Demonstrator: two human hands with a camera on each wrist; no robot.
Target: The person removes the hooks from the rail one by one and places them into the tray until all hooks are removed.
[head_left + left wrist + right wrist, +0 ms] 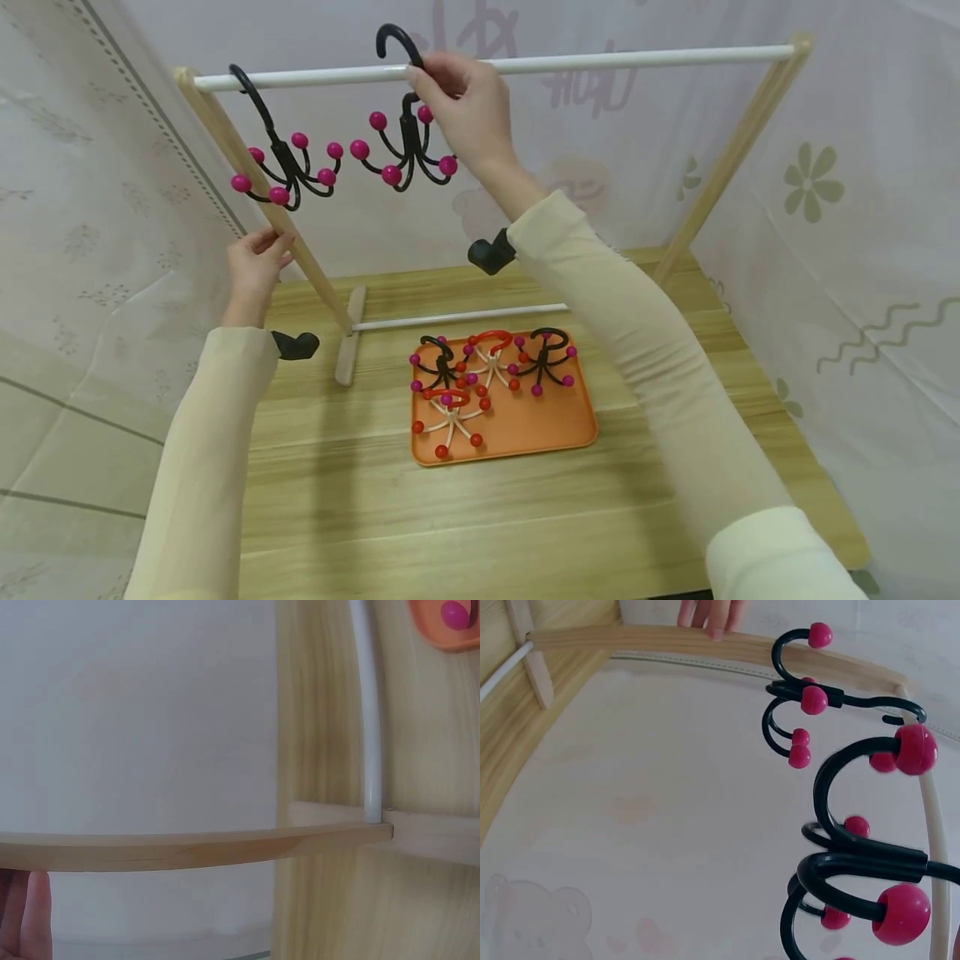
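A wooden rack with a white top rail (615, 58) stands on the table. My right hand (461, 96) grips the neck of a black multi-hook hanger with pink ball tips (405, 158), its top hook (393, 40) above the rail. The same hanger (870, 862) fills the right wrist view. A second black hanger (288, 167) hangs on the rail further left, also seen as the far hanger (810, 694). My left hand (255, 262) holds the rack's slanted left post (255, 179); the post (187, 851) crosses the left wrist view with fingertips (26, 915) below it.
An orange tray (525, 429) on the wooden table (525, 517) holds several more hangers, black with pink tips and white with red tips. The rack's lower white bar (457, 317) and foot (350, 346) stand behind the tray. Pale patterned curtains surround the table.
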